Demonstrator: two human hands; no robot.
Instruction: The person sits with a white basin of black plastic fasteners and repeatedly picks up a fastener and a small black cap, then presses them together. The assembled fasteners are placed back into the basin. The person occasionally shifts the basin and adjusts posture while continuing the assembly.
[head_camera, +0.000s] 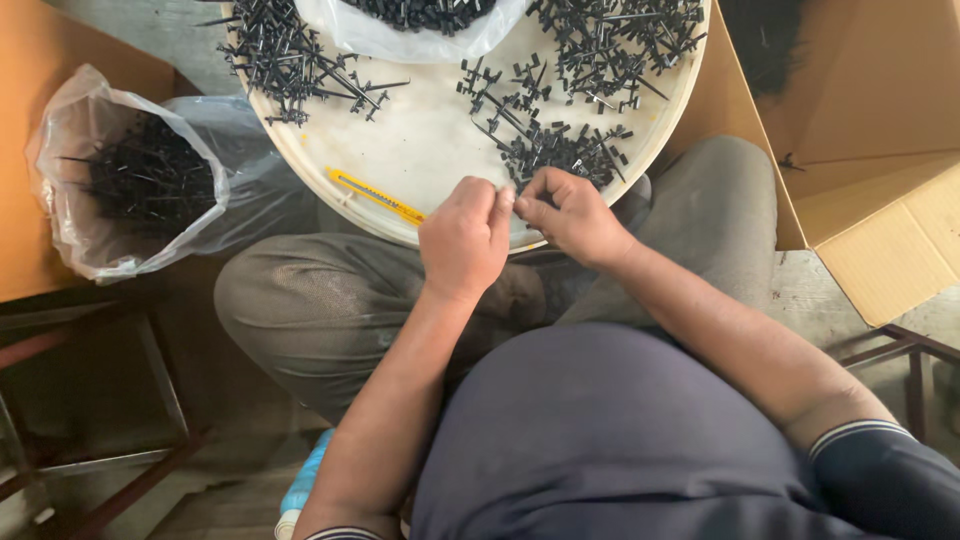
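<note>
A round white tray (430, 140) rests above my knees and carries heaps of small black plastic parts (560, 150). My left hand (462, 240) and my right hand (572, 215) meet at the tray's near rim, fingertips pinched together on a small black part that is mostly hidden between them. The nearest heap lies just beyond my right hand. A yellow utility knife (375, 196) lies on the tray left of my left hand.
A clear plastic bag (120, 180) full of black parts stands at the left. Another clear bag (420, 25) sits at the tray's far edge. An open cardboard box (870, 150) is at the right. Metal frames stand at the lower left and right.
</note>
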